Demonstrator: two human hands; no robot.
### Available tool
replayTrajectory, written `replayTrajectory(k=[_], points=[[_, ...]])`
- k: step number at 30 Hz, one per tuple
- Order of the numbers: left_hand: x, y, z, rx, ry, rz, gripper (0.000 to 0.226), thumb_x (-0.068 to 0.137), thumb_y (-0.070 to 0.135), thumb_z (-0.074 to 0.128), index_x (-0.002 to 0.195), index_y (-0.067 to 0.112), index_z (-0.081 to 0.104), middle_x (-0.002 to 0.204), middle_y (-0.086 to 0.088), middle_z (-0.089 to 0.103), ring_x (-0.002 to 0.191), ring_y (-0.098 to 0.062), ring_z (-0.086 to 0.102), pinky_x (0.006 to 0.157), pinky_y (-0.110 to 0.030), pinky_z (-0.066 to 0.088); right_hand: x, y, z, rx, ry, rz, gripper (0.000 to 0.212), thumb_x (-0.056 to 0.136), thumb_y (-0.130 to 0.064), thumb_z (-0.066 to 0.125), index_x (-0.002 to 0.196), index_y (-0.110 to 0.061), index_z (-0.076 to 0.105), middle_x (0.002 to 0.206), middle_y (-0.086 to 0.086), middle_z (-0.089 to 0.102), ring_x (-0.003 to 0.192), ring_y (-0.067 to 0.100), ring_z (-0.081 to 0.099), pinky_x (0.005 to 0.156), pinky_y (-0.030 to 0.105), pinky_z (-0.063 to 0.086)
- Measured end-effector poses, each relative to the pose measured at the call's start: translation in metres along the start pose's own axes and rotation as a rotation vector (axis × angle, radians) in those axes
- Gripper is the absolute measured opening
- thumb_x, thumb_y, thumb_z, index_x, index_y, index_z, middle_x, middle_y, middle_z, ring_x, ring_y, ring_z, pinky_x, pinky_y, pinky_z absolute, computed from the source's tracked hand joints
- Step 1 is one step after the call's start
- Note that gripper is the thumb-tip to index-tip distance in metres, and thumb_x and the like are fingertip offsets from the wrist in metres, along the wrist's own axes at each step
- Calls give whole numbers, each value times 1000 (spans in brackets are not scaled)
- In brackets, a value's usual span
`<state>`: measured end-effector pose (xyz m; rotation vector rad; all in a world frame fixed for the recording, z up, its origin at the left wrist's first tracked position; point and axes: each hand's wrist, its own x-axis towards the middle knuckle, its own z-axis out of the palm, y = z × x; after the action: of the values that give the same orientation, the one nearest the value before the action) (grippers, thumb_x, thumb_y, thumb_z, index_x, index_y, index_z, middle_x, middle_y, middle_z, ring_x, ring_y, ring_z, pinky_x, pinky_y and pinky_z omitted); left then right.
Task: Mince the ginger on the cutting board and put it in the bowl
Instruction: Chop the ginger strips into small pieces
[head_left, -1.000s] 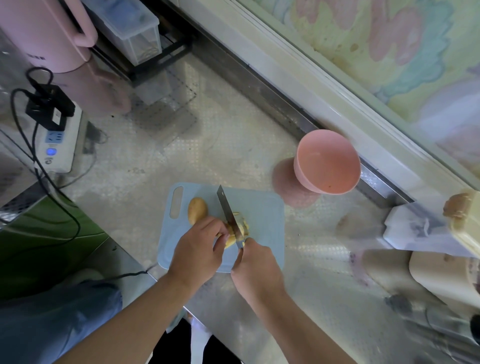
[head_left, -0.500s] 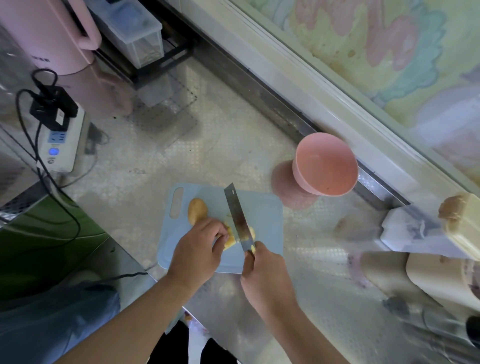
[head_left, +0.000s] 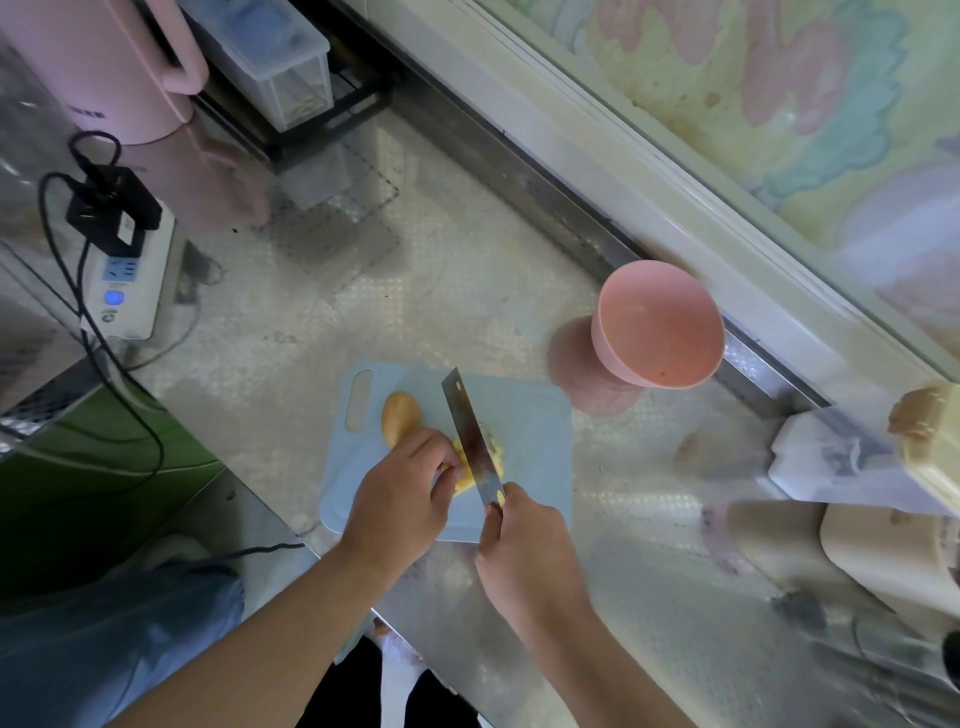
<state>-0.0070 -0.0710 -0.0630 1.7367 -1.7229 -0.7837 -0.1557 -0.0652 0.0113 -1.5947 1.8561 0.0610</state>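
A light blue cutting board (head_left: 535, 426) lies on the steel counter. On it sits a whole ginger knob (head_left: 400, 415) and a yellow cut ginger piece (head_left: 496, 454). My left hand (head_left: 402, 493) holds the cut piece down with curled fingers. My right hand (head_left: 524, 545) grips the handle of a cleaver (head_left: 470, 436), whose blade stands edge-down across the cut ginger, right beside my left fingertips. An empty pink bowl (head_left: 660, 325) stands beyond the board's far right corner.
A white power strip (head_left: 130, 275) with a black plug and cables lies at the left. A pink kettle (head_left: 104, 67) and a clear box (head_left: 270, 57) stand at the back left. Beige containers (head_left: 883, 545) sit at the right. The counter edge runs under my forearms.
The cleaver rose from the ginger, shifted slightly right, and now stands down on the cut piece again. My left hand stayed on the ginger.
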Motion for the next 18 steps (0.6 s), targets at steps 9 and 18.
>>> replayTrajectory(k=[9,18], points=[[0,1,0,18,-3,0,14,96,18,69,88,23,60,93,14,60,79,-13,63,60,-33,54,4,-5,1,-69,-35,7,14,97,-19,40,83,-19,42,69,-4,49,56,12,45,44,25,25],[-1,1,0,4,1,-2,16,96,16,70,86,22,59,92,14,59,77,-13,61,61,-37,54,18,-14,1,-90,-91,9,7,90,-13,45,86,-18,45,69,-5,46,65,22,52,51,27,36]])
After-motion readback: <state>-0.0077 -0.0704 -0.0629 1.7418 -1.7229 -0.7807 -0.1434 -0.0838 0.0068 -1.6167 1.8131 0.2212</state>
